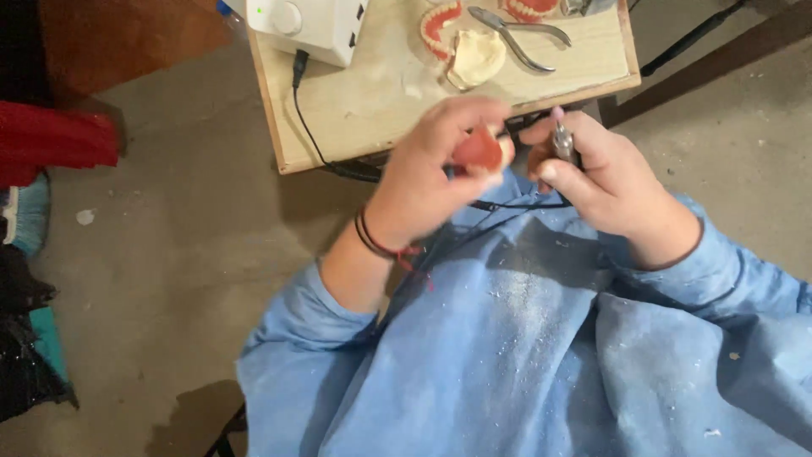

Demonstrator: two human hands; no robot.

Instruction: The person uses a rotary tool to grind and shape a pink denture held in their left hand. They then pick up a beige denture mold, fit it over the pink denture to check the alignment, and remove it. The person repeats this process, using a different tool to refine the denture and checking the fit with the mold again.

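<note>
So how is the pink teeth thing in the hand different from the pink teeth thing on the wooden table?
The pink denture piece in the left hand is gripped by fingers and half hidden; the pink, curved denture on the wooden board lies free, apart from both hands. The held one is next to the metal tool in the right hand; the lying one is beside a white plaster cast and metal pliers. Both are pink-red.
</note>
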